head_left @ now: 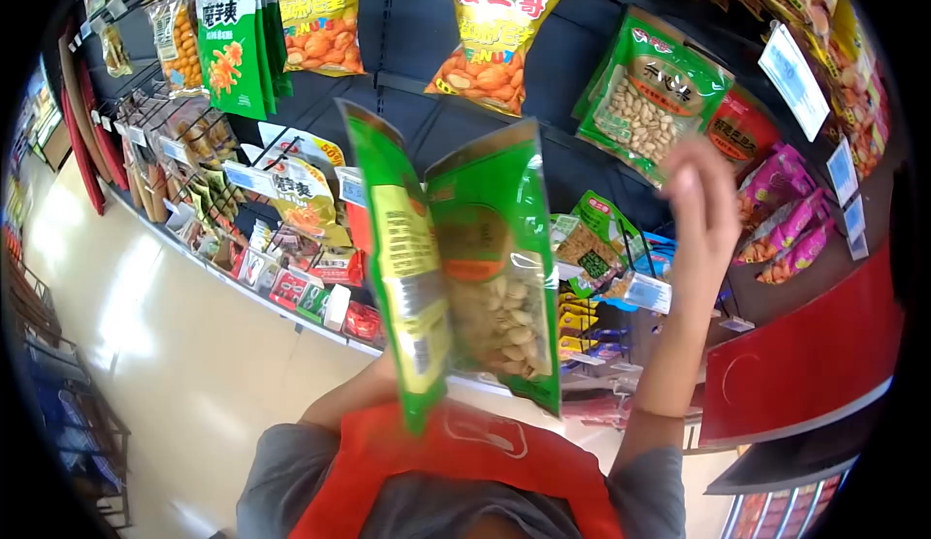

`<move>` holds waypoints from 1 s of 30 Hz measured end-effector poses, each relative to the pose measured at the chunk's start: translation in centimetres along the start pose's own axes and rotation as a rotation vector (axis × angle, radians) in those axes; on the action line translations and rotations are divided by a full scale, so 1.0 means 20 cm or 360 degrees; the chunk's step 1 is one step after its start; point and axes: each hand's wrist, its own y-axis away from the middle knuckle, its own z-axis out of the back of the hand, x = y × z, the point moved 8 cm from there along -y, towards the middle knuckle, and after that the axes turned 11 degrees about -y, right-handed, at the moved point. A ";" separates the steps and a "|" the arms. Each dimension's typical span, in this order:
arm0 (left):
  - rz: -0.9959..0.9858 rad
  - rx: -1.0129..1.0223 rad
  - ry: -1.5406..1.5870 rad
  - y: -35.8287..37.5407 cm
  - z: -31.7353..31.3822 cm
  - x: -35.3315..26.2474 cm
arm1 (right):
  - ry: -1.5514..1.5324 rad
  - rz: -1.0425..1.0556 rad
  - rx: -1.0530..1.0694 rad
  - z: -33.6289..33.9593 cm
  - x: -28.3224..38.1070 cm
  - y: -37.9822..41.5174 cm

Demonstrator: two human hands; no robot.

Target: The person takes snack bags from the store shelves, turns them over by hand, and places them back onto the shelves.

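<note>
Against the far left edge runs a pale, glossy floor (145, 326) with dark racks (68, 413) standing on it, and beside it a long shelf (281, 292) of small boxed snacks slants away into the shop. Above that shelf, on a dark peg wall (407, 25), hang green bags (231, 39) and yellow peanut bags (320, 10). Low in the middle, the left hand (388, 364) is mostly hidden behind two green nut bags (456, 267), which it appears to hold from below, near their bottom edge; how its fingers close I cannot tell. The bags stand upright and fanned apart, close to the camera, in front of the wall. They look light, made of thin, slick, crinkly film with loose nuts showing through a clear window, so they would likely sag and slide against each other; the flat sealed edges at top or bottom seem the surest places to pinch. Right of them, the right hand (700, 199) is raised, blurred, fingers loosely together and holding nothing, near a hanging green pistachio bag (655, 102). Farther right hang pink packets (790, 214), white price tags (793, 65) and a red panel (805, 355).
</note>
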 end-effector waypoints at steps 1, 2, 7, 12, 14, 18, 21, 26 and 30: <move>0.0006 0.0003 0.0003 0.01 0.00 0.02 | -0.0106 -0.0039 0.0405 -0.14 0.05 0.09; 0.0014 0.0004 0.0007 0.00 0.00 0.03 | -0.0195 -0.0388 0.0683 -0.25 0.07 0.20; 0.0075 0.0011 0.0029 -0.01 -0.01 0.09 | 0.0153 -0.0422 0.1025 -0.35 0.06 0.28; 0.0108 0.0013 0.0011 -0.02 -0.04 0.06 | -0.0105 -0.0109 0.0603 -0.16 0.21 0.23; 0.0117 0.0002 0.0011 -0.01 -0.04 0.05 | -0.0302 -0.0179 0.0216 0.01 0.18 0.17; 0.0202 0.0081 0.0018 -0.01 -0.04 0.03 | -0.0740 -0.0075 -0.0320 0.29 0.05 0.04; 0.0191 0.0108 -0.0103 -0.01 0.01 0.03 | -0.0796 -0.0082 -0.0408 0.38 -0.03 -0.02; 0.0055 0.0092 -0.0273 0.01 0.06 0.01 | -0.0829 -0.0048 -0.0457 0.42 -0.09 -0.09; 0.0003 0.0010 -0.0321 0.01 0.04 -0.01 | -0.0847 -0.0056 -0.0473 0.44 -0.14 -0.12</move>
